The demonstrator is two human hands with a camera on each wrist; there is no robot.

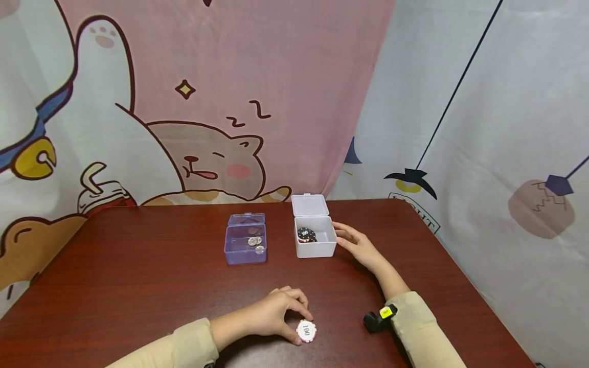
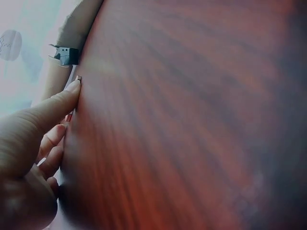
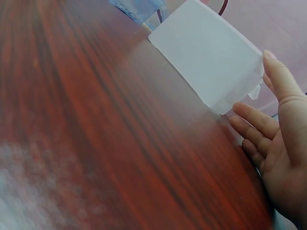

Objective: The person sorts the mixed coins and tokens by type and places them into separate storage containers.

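Note:
Near the front of the table, my left hand (image 1: 271,313) pinches a white poker chip (image 1: 306,331) marked 100 between thumb and fingertip. The left wrist view shows only a thin edge of the chip (image 2: 78,78) at the thumb tip. My right hand (image 1: 361,249) rests beside the right wall of a white plastic box (image 1: 317,249), fingers extended and fingertips at its side. The box's lid (image 1: 310,205) stands open at the back. Inside lies a black poker chip (image 1: 306,234) marked 100, with other chips partly hidden under it.
A translucent blue box (image 1: 245,257) with its lid raised stands left of the white one, holding several silver coins (image 1: 254,240). The brown wooden table (image 1: 138,286) ends at a printed cloth (image 1: 294,76) behind. A black wrist device (image 1: 375,322) sits by the right sleeve.

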